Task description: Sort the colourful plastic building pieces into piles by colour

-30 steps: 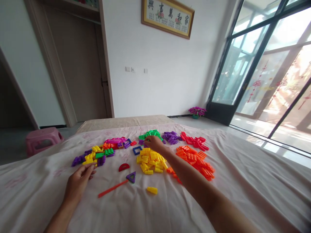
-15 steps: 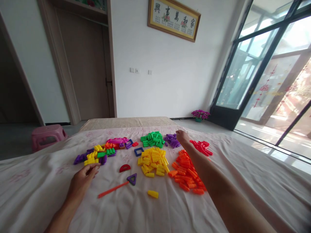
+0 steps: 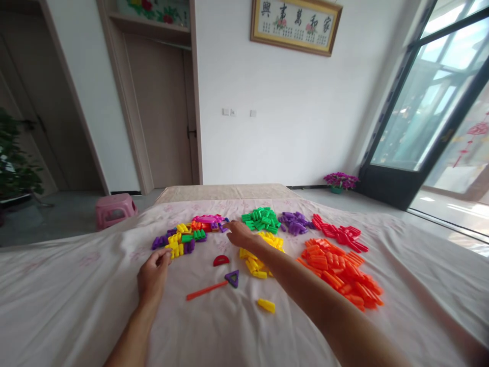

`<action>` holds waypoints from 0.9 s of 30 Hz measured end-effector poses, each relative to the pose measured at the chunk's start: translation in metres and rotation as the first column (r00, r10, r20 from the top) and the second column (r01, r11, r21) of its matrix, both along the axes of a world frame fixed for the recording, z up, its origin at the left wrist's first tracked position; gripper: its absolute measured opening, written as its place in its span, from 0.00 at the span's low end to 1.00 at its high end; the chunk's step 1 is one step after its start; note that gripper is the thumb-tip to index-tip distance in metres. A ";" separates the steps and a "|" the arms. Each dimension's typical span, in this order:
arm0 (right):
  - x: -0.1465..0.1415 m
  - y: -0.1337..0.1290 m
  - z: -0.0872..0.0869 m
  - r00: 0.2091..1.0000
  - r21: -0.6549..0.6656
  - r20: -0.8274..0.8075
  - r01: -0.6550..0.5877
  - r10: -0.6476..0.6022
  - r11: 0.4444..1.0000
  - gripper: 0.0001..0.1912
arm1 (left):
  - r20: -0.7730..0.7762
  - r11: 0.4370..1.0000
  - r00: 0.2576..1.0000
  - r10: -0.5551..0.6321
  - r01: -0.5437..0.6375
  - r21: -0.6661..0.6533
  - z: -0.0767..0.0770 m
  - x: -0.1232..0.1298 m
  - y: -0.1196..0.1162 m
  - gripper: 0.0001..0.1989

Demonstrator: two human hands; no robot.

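My left hand [image 3: 154,272] is closed, thumb and fingertips together, at the near edge of the joined yellow pieces [image 3: 174,248]; anything in the pinch is too small to make out. My right hand [image 3: 241,235] reaches across the pile of yellow pieces [image 3: 254,265], fingers apart and pointing left, near the joined pink pieces [image 3: 208,219] and small purple pieces. Between the hands and nearer lie a red half-round piece [image 3: 221,260], a purple triangle [image 3: 232,279], an orange stick [image 3: 206,291] and a single yellow piece [image 3: 266,306].
Piles of green pieces [image 3: 262,220], purple pieces [image 3: 296,223], red pieces [image 3: 340,233] and orange pieces [image 3: 342,270] lie on the pale cloth [image 3: 95,285]. A pink stool [image 3: 115,210] stands beyond it on the left, and potted flowers [image 3: 341,181] stand at the right.
My right hand has moved left from the purple pile to above the yellow pile, and its fingers have opened. The view has turned left. My left hand remains by the joined yellow pieces.
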State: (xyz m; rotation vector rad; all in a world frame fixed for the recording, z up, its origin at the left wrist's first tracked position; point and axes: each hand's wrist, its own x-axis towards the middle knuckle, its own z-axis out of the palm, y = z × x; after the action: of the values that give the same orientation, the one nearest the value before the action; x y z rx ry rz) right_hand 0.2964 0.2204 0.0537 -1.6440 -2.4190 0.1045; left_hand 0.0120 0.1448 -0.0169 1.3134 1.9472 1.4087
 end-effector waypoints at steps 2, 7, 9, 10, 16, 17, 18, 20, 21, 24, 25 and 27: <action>-0.015 0.008 -0.004 1.000 0.009 0.015 -0.008 0.008 1.000 0.26 | -0.014 1.000 1.000 -0.008 0.008 -0.010 0.004 0.003 -0.002 0.20; -0.042 0.022 -0.014 0.994 -0.005 0.104 -0.027 0.027 1.000 0.29 | 0.009 0.999 1.000 -0.024 0.024 -0.022 0.007 0.005 -0.003 0.19; -0.047 0.022 -0.018 0.992 -0.001 0.125 -0.032 0.031 1.000 0.28 | 0.015 0.999 0.999 -0.037 0.037 -0.027 0.004 0.003 -0.001 0.19; -0.049 0.021 -0.019 0.992 0.009 0.126 -0.036 0.034 0.999 0.27 | 0.015 0.999 0.999 -0.043 0.044 -0.025 0.003 0.002 0.000 0.19; -0.047 0.015 -0.024 0.997 0.039 0.066 -0.054 0.052 0.998 0.27 | 0.025 0.998 0.998 -0.057 0.057 -0.006 -0.004 0.000 0.004 0.19; -0.046 0.015 -0.024 0.998 0.048 0.043 -0.044 0.042 0.998 0.27 | 0.022 0.999 0.998 -0.053 0.053 -0.003 -0.004 0.000 0.004 0.19; -0.044 0.015 -0.024 1.000 0.060 0.025 -0.020 0.018 0.998 0.27 | 0.014 0.999 0.999 -0.051 0.051 -0.003 -0.004 0.001 0.004 0.19; -0.040 0.017 -0.025 0.999 0.077 0.014 0.051 -0.052 0.996 0.26 | 0.003 0.999 0.999 -0.048 0.048 -0.014 -0.003 0.001 0.004 0.19; -0.039 0.018 -0.025 0.997 0.077 0.022 0.077 -0.079 0.994 0.25 | 0.003 0.999 0.999 -0.051 0.051 -0.018 -0.003 0.001 0.003 0.19; -0.038 0.020 -0.026 0.995 0.052 0.057 0.085 -0.088 0.995 0.22 | 0.008 0.998 0.998 -0.063 0.063 -0.016 -0.002 0.002 0.003 0.18; -0.039 0.020 -0.026 0.995 0.044 0.065 0.074 -0.077 0.996 0.21 | 0.008 0.998 0.998 -0.064 0.064 -0.013 -0.001 0.002 0.003 0.18; -0.040 0.019 -0.026 0.995 0.028 0.077 0.055 -0.057 0.998 0.19 | -0.002 0.998 0.998 -0.060 0.060 -0.011 -0.001 0.002 0.002 0.18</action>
State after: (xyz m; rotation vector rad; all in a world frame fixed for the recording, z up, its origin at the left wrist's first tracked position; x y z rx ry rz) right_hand 0.2561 0.2393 0.0280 -1.7343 -2.4167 -0.0002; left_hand 0.0142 0.1470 -0.0175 1.3569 1.8984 1.3669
